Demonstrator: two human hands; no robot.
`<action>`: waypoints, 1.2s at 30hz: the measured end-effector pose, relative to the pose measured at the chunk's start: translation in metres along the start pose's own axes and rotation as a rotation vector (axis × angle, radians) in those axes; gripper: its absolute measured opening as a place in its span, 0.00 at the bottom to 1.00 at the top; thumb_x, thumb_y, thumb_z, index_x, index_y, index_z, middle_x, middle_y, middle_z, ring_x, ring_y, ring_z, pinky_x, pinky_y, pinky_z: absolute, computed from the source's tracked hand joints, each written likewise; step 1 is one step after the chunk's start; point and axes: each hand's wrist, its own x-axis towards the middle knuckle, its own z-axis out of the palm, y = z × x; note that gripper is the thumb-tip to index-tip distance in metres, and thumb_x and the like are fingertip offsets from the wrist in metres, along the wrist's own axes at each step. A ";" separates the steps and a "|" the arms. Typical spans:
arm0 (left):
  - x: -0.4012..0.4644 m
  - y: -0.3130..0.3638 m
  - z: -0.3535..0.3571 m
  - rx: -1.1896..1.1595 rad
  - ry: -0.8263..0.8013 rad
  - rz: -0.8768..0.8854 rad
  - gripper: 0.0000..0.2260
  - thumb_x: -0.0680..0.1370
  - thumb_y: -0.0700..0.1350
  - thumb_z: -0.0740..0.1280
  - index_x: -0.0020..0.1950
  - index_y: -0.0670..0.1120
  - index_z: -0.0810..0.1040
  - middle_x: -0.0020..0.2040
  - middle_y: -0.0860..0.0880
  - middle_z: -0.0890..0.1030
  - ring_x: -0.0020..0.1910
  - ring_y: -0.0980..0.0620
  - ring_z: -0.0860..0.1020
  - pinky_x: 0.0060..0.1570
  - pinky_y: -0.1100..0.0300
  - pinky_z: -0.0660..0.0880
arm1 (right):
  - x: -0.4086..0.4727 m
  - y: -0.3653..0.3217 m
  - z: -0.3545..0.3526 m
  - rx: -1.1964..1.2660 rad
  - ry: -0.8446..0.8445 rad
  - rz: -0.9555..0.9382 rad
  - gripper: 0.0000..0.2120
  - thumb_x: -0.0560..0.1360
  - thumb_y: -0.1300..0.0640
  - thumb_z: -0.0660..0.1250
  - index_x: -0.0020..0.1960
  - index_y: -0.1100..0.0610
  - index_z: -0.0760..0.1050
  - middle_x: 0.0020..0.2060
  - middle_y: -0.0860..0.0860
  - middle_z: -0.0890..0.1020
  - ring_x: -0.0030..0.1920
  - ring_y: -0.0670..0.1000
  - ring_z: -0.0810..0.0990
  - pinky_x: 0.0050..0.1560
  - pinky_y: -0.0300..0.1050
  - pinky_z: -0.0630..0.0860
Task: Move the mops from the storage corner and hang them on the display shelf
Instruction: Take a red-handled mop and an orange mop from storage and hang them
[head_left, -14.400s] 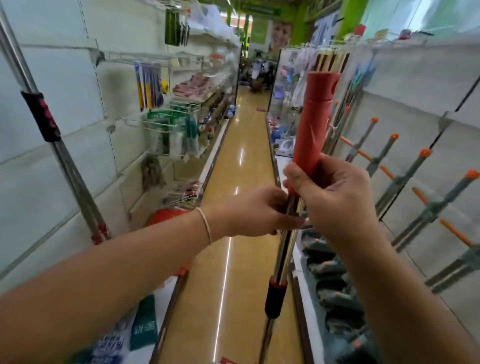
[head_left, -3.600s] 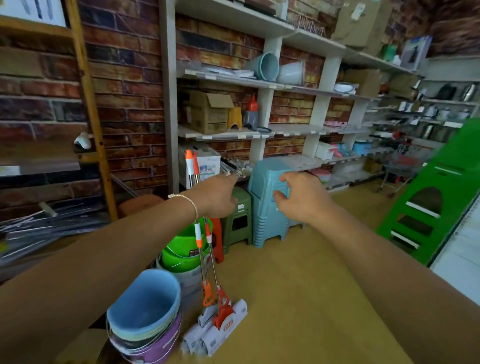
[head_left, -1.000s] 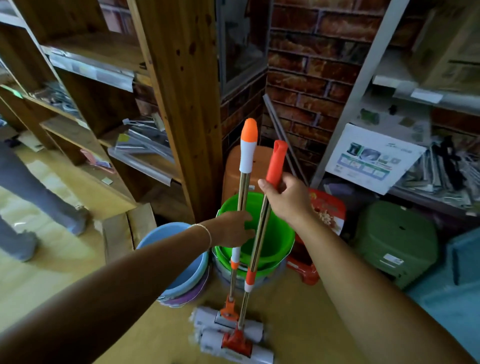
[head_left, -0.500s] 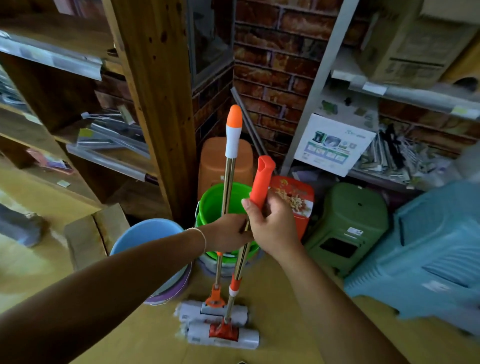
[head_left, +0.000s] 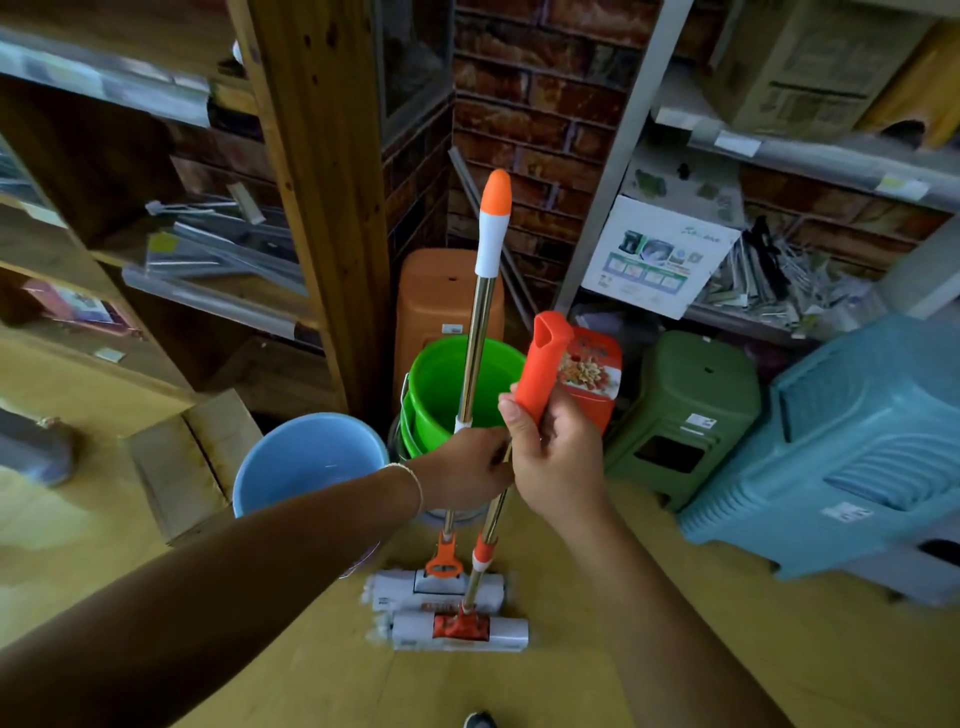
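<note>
Here, nearest us, the toe of a shoe (head_left: 479, 720) shows at the bottom edge, on the yellow floor (head_left: 675, 623). Just beyond, two mop heads lie side by side on that floor: the nearer sponge head (head_left: 460, 631) with its red clamp, the farther sponge head (head_left: 436, 590) behind it, touching or nearly so.

Both poles rise from there into our hands. Our right hand (head_left: 558, 457) is wrapped around the orange grip (head_left: 543, 364) of the nearer mop, thumb up the side of the handle. Our left hand (head_left: 467, 473) is closed round the steel pole (head_left: 475, 338) of the farther mop, well below its white-and-orange cap (head_left: 493, 218). We judge one mop per hand is meant to keep the poles upright and apart for lifting; the heads are on the ground, so the lift has not begun.

Behind the hands: a blue bucket (head_left: 306, 457) to the left, a green bucket (head_left: 452, 384) directly behind the poles, an orange stool (head_left: 441, 296) against the wooden post (head_left: 322, 182). To the right, a green stool (head_left: 685, 410) and a stack of blue stools (head_left: 841, 441). Farthest, the brick wall (head_left: 535, 114) forms the corner. The display shelf is not in view.

Risk, in our judgement: swinging the long poles into the shelving when turning.
</note>
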 end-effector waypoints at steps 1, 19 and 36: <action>-0.001 -0.001 0.001 -0.007 0.002 0.000 0.04 0.76 0.41 0.63 0.45 0.41 0.75 0.40 0.42 0.79 0.41 0.43 0.78 0.41 0.55 0.73 | -0.002 0.000 0.000 -0.009 0.010 -0.005 0.05 0.78 0.51 0.69 0.48 0.41 0.76 0.39 0.42 0.83 0.43 0.41 0.82 0.43 0.35 0.77; 0.013 0.033 0.029 0.007 0.101 -0.119 0.04 0.79 0.40 0.63 0.45 0.43 0.73 0.36 0.49 0.75 0.38 0.50 0.73 0.32 0.70 0.65 | 0.010 0.030 -0.038 0.072 -0.135 -0.022 0.06 0.76 0.41 0.65 0.48 0.41 0.75 0.42 0.48 0.85 0.46 0.44 0.84 0.49 0.41 0.79; -0.074 0.095 -0.019 -0.232 0.374 -0.219 0.21 0.70 0.53 0.70 0.47 0.34 0.78 0.38 0.43 0.77 0.38 0.55 0.72 0.45 0.47 0.76 | 0.000 -0.089 -0.043 0.309 -0.317 -0.206 0.17 0.74 0.36 0.60 0.43 0.49 0.73 0.34 0.54 0.78 0.36 0.55 0.79 0.40 0.55 0.78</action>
